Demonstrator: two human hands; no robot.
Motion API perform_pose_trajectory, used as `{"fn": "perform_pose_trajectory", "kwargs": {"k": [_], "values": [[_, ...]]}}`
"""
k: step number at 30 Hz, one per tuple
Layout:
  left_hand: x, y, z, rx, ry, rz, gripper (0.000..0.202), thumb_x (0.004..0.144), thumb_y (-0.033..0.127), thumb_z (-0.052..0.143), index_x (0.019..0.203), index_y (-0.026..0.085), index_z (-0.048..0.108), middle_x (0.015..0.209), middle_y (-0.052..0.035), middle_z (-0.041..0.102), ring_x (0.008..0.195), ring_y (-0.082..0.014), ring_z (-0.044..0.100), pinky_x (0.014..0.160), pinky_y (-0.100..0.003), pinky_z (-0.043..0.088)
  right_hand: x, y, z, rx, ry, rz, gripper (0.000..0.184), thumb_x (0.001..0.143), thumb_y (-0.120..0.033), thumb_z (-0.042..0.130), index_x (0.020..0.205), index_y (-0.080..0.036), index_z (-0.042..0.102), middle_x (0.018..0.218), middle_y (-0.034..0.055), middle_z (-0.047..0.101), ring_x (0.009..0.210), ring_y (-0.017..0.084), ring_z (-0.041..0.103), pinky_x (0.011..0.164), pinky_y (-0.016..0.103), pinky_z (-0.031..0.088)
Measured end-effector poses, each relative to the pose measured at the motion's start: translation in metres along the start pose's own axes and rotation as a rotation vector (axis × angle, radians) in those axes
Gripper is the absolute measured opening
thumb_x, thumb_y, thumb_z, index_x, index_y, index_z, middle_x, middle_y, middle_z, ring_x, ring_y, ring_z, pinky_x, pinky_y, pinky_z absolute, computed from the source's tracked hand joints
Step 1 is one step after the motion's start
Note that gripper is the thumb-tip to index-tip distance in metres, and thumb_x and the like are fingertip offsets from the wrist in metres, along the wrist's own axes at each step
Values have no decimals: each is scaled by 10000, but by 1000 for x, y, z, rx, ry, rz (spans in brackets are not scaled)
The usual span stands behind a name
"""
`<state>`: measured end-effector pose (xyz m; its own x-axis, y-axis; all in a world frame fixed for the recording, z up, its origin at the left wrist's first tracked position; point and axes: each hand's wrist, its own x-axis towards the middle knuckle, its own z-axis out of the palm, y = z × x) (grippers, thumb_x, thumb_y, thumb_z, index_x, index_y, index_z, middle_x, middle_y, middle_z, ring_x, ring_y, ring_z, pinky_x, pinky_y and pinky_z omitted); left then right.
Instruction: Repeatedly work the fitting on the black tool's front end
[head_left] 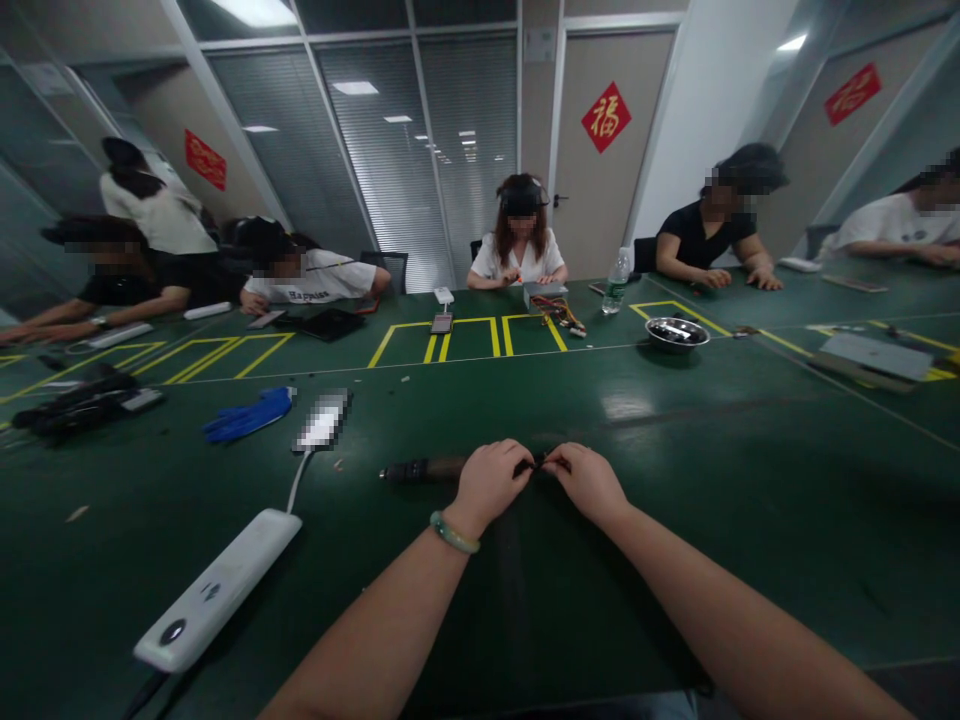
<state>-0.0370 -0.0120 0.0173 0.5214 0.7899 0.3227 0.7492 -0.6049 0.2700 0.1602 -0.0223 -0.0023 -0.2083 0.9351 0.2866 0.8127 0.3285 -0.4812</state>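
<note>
Over the green table, my left hand (491,482) and my right hand (589,482) meet with bent fingers pinched close together. Between the fingertips is a small dark piece (538,461), too small and too covered to name; both hands seem to grip it. A dark, pen-shaped power tool (424,469), like an electric screwdriver, lies to the left with its metal tip pointing left. Its right end passes behind my left hand, so I cannot tell whether it joins the dark piece. A green bangle (454,533) circles my left wrist.
On the left are a white power bank (217,590) cabled to a phone (322,422), a blue glove (249,414) and a black bundle (79,402). Across the green table (787,520) stand a metal bowl (677,335) and a water bottle (616,282). Several people sit opposite.
</note>
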Motion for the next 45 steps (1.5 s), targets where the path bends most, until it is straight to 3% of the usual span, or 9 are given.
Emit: {"fn": "perform_pose_trajectory", "kwargs": {"k": [9, 16, 23, 28, 31, 34, 36, 40, 45], "values": [[0, 2, 0, 17, -2, 2, 100, 889, 257, 558, 967, 222, 611, 997, -15, 619, 940, -177, 574, 829, -321, 439, 5, -3, 7, -108, -2, -5, 130, 920, -255, 514, 923, -207, 635, 953, 36, 663, 884, 181, 607, 824, 320, 404], [0, 1, -1, 7, -5, -1, 79, 865, 243, 589, 941, 231, 606, 971, 3, 615, 912, -172, 572, 801, -312, 439, 9, 2, 8, -325, -51, -225, 92, 928, -188, 493, 934, -178, 584, 869, 52, 638, 835, 201, 592, 754, 316, 394], [0, -1, 1, 47, -11, -7, 87, 861, 261, 599, 945, 240, 611, 979, 3, 613, 926, -178, 573, 803, -321, 431, 11, 5, -3, -444, -71, -435, 175, 950, -213, 452, 882, -186, 612, 847, 55, 611, 793, 186, 550, 700, 293, 402], [-1, -2, 2, 42, 3, -1, 83, 861, 262, 598, 941, 243, 611, 970, 4, 608, 929, -176, 568, 815, -321, 430, 17, 12, -2, -351, -30, -551, 172, 926, -163, 469, 979, -198, 629, 1221, 84, 577, 1133, 234, 516, 931, 385, 425], [-1, -1, 1, 52, 5, 1, 95, 867, 262, 589, 959, 242, 604, 978, 2, 605, 930, -177, 565, 814, -325, 434, 22, 16, 3, -278, -60, -614, 177, 919, -122, 453, 985, -181, 607, 1144, 74, 621, 1154, 210, 527, 1078, 440, 312], [-1, -1, 1, 56, -14, 4, 98, 876, 257, 577, 968, 234, 601, 992, -8, 605, 934, -178, 565, 816, -325, 441, 26, 13, 6, -308, -94, -568, 157, 909, -93, 443, 912, -173, 579, 881, 26, 642, 870, 164, 617, 1108, 456, 231], [-2, 0, 0, 45, -14, 10, 103, 874, 253, 578, 973, 231, 599, 1012, -14, 609, 959, -183, 564, 835, -329, 445, 27, 10, 6, -346, -90, -512, 145, 906, -94, 441, 874, -175, 557, 803, 8, 615, 782, 155, 600, 1069, 444, 252], [-4, 0, -3, -12, 43, 47, 247, 852, 253, 609, 1097, 244, 577, 1151, -24, 600, 1089, -208, 536, 945, -373, 426, 25, 2, 6, -366, -68, -414, 133, 901, -94, 431, 885, -168, 540, 831, 34, 620, 811, 180, 577, 925, 401, 289], [-6, 1, -13, -46, 116, 87, 372, 881, 287, 572, 1247, 259, 517, 1263, -23, 573, 1207, -198, 490, 1112, -425, 295, 28, 1, 3, -411, -67, -368, 128, 901, -104, 426, 916, -158, 540, 889, 69, 637, 850, 194, 573, 843, 357, 271]]}}
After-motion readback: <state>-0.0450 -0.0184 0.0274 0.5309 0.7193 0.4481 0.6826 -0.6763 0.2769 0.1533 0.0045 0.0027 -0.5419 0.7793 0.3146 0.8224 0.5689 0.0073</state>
